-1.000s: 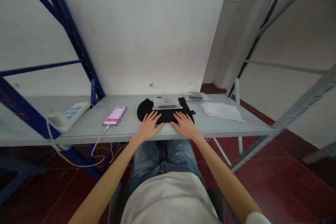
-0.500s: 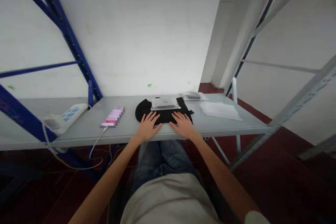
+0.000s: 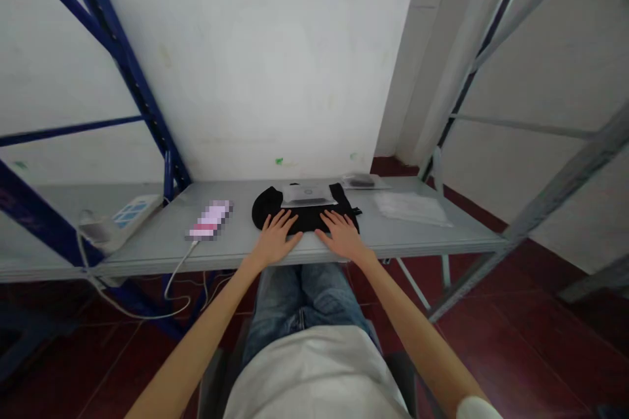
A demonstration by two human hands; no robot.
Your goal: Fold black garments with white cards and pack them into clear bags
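A black cloth item, perhaps folded, lies near the front edge of the grey shelf table; its exact kind I cannot make out. On top of it rests a flat, pale packet with a small round mark. My left hand lies flat with fingers spread, its fingertips on the left front part of the black cloth. Likewise flat and spread, my right hand touches the right front part. Neither hand grips anything. A short black strap or tag sticks out at the cloth's right side.
Left of the cloth lies a phone with a white cable, and beyond it a white power strip. To the right are translucent plastic bags and a packet with dark contents. Blue posts and grey posts flank the table.
The view has shifted very slightly and the picture is brighter. Both hands stay in place on the black cloth.
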